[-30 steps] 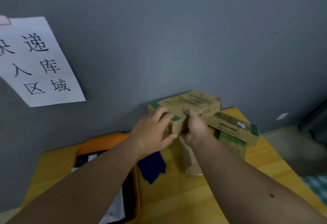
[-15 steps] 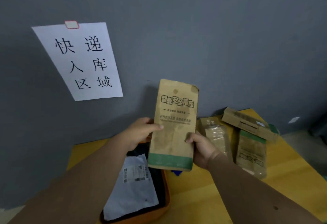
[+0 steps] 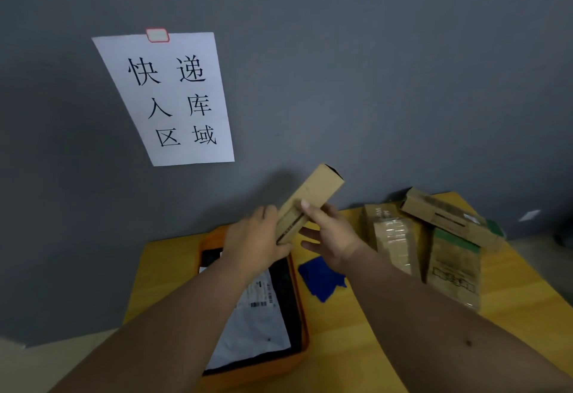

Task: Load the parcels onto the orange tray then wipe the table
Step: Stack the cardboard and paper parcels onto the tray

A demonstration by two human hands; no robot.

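At the centre of the frame the left hand (image 3: pixel 257 243) and right hand (image 3: pixel 328 231) pinch the lower end of a tilted cardboard box (image 3: pixel 310 200) above the orange tray (image 3: pixel 302 309), and it looks light, stiff, best gripped by its long sides.

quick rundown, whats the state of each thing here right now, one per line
held cardboard box: in the air, tilted, above the tray's far end
left hand: grip on the box's lower end
right hand: thumb on the box, fingers spread
orange tray: on the table, holding a white mailer
blue cloth: crumpled on the table, untouched
three brown parcels: on the table, not loaded, one lying across the others
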